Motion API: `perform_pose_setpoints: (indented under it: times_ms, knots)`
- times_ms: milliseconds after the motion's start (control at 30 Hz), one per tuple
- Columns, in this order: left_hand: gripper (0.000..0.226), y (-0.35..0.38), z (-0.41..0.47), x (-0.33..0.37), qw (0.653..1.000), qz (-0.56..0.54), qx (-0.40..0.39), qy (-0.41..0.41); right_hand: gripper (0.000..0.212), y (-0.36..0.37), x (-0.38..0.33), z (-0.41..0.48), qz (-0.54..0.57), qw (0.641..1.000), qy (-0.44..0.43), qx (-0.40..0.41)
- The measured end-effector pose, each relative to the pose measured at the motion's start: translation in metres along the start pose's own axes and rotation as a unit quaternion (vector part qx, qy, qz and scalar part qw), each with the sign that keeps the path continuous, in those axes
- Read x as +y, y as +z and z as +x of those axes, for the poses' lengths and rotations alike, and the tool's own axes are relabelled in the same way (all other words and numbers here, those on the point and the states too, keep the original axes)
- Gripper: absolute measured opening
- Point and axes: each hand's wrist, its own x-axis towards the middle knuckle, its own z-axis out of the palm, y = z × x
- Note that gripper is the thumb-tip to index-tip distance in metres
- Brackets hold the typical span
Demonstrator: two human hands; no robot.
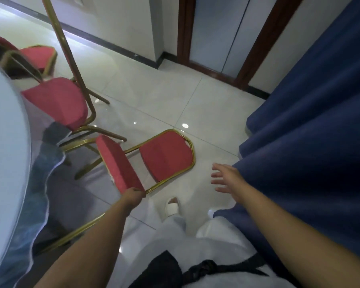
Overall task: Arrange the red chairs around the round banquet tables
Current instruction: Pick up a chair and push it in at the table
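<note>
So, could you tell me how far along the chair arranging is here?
Two red gold-framed chairs sit by the round white-covered table. The left hand grips a third red chair lying tipped on the floor; the right hand is open. It still needs standing at the table.

Illumination is bright, even and cool white, coming from overhead. The glossy tiled floor (164,100) carries two small specular spots near the frame centre. A wide band of glare runs along the dark baseboard (112,48) at upper left. Shadows are soft and faint; the darkest zone lies below the overhang of the desk (4,132) at left. Blur smears the desk rim and the fingers of the right hand (229,179). The blue cloth (310,121) at right is soft, with little texture. The red chair (166,156) at centre renders most clearly, though slightly soft. Wide-angle distortion leans the door frame (184,32) and stretches both forearms toward the lower corners.
</note>
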Motion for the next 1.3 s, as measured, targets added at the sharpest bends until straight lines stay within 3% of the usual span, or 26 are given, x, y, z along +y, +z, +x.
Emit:
perform_pose_setpoints:
  times_ms: [333, 467, 600, 833, 1300]
  knots:
    - [0.045, 0.012, 0.05, 0.093, 1.0, -0.004, 0.019, 0.013, 0.031, -0.03, -0.127, 0.099, -0.052, 0.997, -0.016, -0.053]
    - [0.037, 0.014, 0.064, 0.117, 0.992, -0.082, 0.085, -0.048, 0.031, -0.029, -0.194, 0.149, -0.12, 0.985, -0.023, -0.12]
    - [0.034, 0.026, 0.053, 0.143, 0.957, -0.204, 0.172, -0.11, 0.026, -0.031, -0.271, 0.198, -0.2, 0.964, -0.031, -0.174]
    - [0.033, 0.089, 0.017, 0.19, 0.896, -0.338, 0.225, -0.18, 0.031, -0.021, -0.358, 0.256, -0.331, 0.915, -0.054, -0.223]
    - [0.036, 0.183, 0.001, 0.22, 0.769, -0.528, 0.234, -0.274, 0.025, 0.034, -0.383, 0.272, -0.496, 0.811, -0.08, -0.3]
